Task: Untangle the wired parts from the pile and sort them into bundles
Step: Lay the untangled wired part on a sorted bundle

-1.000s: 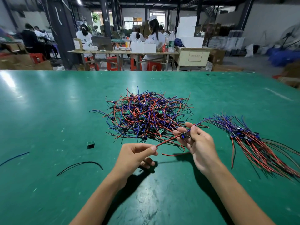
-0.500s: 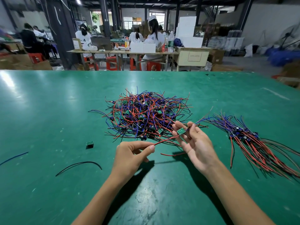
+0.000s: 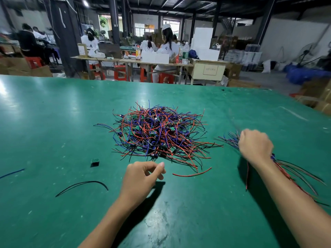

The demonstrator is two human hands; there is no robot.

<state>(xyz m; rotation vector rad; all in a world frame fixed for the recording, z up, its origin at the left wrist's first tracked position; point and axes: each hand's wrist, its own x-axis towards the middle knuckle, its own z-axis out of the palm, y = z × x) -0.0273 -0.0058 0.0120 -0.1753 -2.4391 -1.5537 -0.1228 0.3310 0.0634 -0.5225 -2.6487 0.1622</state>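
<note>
Now that your right hand (image 3: 255, 146) has swung off the pile (image 3: 159, 133) to the sorted bundle (image 3: 293, 169) on the right, 1 more part looks delivered; its grip is hidden. Your left hand (image 3: 141, 178) hangs loosely curled, holding nothing. Bare table (image 3: 53, 113) lies open left and near.

**Pile at centre, bundle at right**

A tangled pile of red, blue and black wired parts (image 3: 157, 135) is lying at the middle of the green-topped work table (image 3: 44, 111). A sorted bundle of red and blue wired parts (image 3: 293, 170) is lying to its right, partly under the right hand (image 3: 255, 144) and forearm. The left hand (image 3: 141, 178) is hovering just in front of the pile. A small dark square component (image 3: 95, 162) is sitting left of that hand, with a curved black loose wire (image 3: 82, 185) lying in front of it. A short red loose wire (image 3: 192, 173) is lying between the two hands.
</note>
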